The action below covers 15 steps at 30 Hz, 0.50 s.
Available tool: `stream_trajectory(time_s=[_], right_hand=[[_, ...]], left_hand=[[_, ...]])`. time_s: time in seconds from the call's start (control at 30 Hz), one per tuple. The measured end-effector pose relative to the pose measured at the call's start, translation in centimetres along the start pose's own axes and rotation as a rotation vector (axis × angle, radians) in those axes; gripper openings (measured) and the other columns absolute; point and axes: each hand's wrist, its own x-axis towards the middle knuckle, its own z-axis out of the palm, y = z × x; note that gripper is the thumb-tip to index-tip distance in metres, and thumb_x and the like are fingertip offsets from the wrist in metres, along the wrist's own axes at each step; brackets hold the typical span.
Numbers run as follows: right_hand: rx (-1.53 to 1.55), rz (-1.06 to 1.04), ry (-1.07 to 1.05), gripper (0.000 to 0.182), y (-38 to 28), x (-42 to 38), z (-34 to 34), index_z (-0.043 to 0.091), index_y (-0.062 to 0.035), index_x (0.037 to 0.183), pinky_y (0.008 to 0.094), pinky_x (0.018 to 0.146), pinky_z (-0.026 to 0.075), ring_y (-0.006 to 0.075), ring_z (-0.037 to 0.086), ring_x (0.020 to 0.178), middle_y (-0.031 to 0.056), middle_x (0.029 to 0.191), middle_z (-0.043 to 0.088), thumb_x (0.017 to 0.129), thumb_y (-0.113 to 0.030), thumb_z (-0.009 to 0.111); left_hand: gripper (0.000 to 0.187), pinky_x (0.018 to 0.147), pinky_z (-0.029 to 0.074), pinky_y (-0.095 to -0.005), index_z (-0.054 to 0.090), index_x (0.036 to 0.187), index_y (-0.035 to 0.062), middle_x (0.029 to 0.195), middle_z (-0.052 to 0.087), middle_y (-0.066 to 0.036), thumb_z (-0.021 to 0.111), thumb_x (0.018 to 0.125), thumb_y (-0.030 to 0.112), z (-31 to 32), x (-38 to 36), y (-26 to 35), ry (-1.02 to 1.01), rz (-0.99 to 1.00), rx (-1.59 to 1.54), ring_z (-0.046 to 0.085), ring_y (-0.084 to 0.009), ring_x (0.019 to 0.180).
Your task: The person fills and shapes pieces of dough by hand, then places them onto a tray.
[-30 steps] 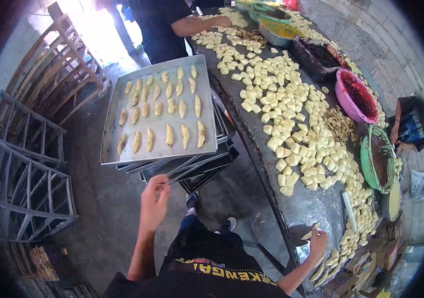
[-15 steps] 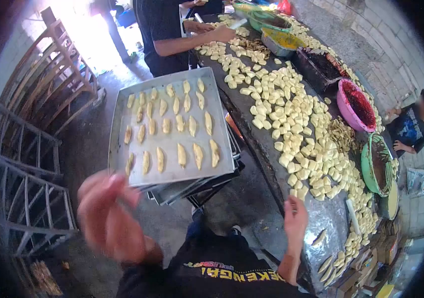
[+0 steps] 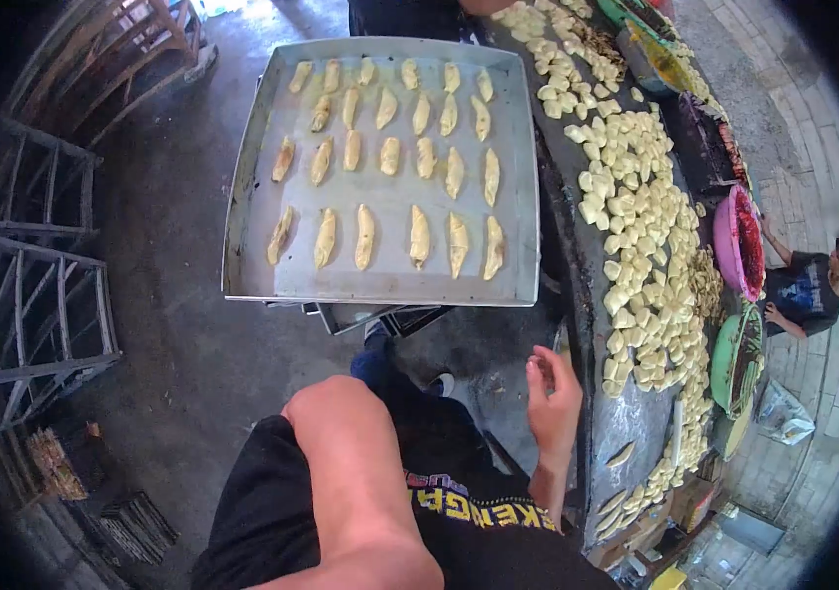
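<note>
My left arm [image 3: 356, 462] is folded, with the bent elbow toward the tray and the forearm running back toward the camera. The left hand itself is out of view. My right hand [image 3: 555, 403] hovers beside the table's near edge, fingers loosely bent and apart, holding nothing visible. Ahead of me a metal tray [image 3: 272, 280] carries rows of shaped dough rolls [image 3: 419, 236], with gaps between them. To the right of that hand, many pale dough pieces [image 3: 636, 285] cover the dark table [image 3: 626, 423]. Several slim shaped pieces [image 3: 611, 516] lie at the table's near end.
A pink basin [image 3: 736, 241] of red filling and a green basin [image 3: 734, 364] with brown filling line the table's far side. Another person [image 3: 803, 290] stands beyond them. Wooden racks [image 3: 41, 305] stand at the left. More trays [image 3: 351, 317] sit under the top tray.
My left hand has swung up from beside the tray and out of view. My right hand has shifted slightly away from the dough. The view has tilted down and turned, bringing the tray higher.
</note>
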Motion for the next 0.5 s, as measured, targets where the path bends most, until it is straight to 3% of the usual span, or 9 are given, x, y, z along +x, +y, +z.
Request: stream_trajectory(time_s=[0.07, 0.13, 0.27, 0.33, 0.4, 0.47, 0.5], right_hand=[[-0.019, 0.052, -0.01, 0.022, -0.9, 0.1, -0.4, 0.066, -0.0017, 0.115, 0.0283, 0.079, 0.051, 0.0162, 0.066, 0.089, 0.0087, 0.101, 0.069, 0.095, -0.01, 0.063], [-0.042, 0.005, 0.01, 0.024, 1.2, 0.0, -1.2, 0.065, -0.0016, 0.116, 0.0309, 0.074, 0.052, 0.0199, 0.065, 0.087, 0.0115, 0.101, 0.067, 0.093, -0.01, 0.063], [-0.124, 0.16, 0.205, 0.025, 4.6, -0.6, -5.2, 0.065, -0.0022, 0.117, 0.0329, 0.077, 0.053, 0.0214, 0.066, 0.09, 0.0115, 0.104, 0.069, 0.095, -0.014, 0.062], [-0.196, 0.277, 0.422, 0.027, 8.3, -2.4, -8.6, 0.066, -0.0022, 0.117, 0.0337, 0.079, 0.053, 0.0222, 0.067, 0.092, 0.0122, 0.105, 0.07, 0.096, -0.018, 0.062], [-0.248, 0.36, 0.589, 0.03, 12.0, -5.1, -12.7, 0.066, -0.0018, 0.117, 0.0358, 0.079, 0.053, 0.0238, 0.068, 0.094, 0.0137, 0.106, 0.07, 0.095, -0.023, 0.063], [-0.377, 0.404, 0.759, 0.033, 15.5, -9.0, -16.6, 0.066, -0.0004, 0.116, 0.0378, 0.079, 0.053, 0.0262, 0.068, 0.093, 0.0156, 0.103, 0.071, 0.094, -0.025, 0.064], [-0.394, 0.459, 0.813, 0.034, 17.1, -11.0, -18.2, 0.066, 0.0, 0.116, 0.0383, 0.079, 0.053, 0.027, 0.069, 0.091, 0.0166, 0.102, 0.071, 0.094, -0.025, 0.065]], left_hand=[[0.035, 0.081, 0.041, -0.0324, 0.055, 0.114, 0.0051, 0.118, 0.048, -0.013, 0.065, 0.089, 0.027, -0.4, 1.0, -2.5, 0.022, 0.064, -0.008, 0.047, -0.0213, 0.098], [0.04, 0.084, 0.041, -0.0328, 0.053, 0.119, 0.0016, 0.122, 0.049, -0.015, 0.063, 0.09, 0.027, -0.1, 2.0, -5.5, 0.06, 0.133, -0.016, 0.047, -0.0218, 0.101], [0.05, 0.088, 0.04, -0.0335, 0.05, 0.128, -0.0052, 0.129, 0.05, -0.02, 0.059, 0.091, 0.027, -0.4, 3.0, -9.5, 0.084, 0.251, -0.095, 0.048, -0.023, 0.108], [0.041, 0.087, 0.04, -0.033, 0.053, 0.123, -0.0038, 0.125, 0.053, -0.016, 0.058, 0.096, 0.026, -2.8, 0.7, -13.4, 0.038, 0.22, 0.52, 0.051, -0.0206, 0.105], [0.033, 0.084, 0.041, -0.0324, 0.056, 0.118, -0.0022, 0.115, 0.057, -0.013, 0.055, 0.098, 0.024, -5.2, -3.1, -14.4, 0.058, -0.502, 0.538, 0.054, -0.019, 0.1], [0.019, 0.082, 0.042, -0.0275, 0.059, 0.111, -0.0018, 0.104, 0.06, -0.008, 0.052, 0.098, 0.01, -5.7, -8.1, -15.1, -0.062, -0.948, 0.358, 0.054, -0.0161, 0.094], [0.019, 0.081, 0.043, -0.0278, 0.06, 0.111, -0.0014, 0.103, 0.06, -0.008, 0.052, 0.098, 0.01, -5.2, -10.4, -15.0, -0.287, -0.99, 0.517, 0.055, -0.016, 0.093]])
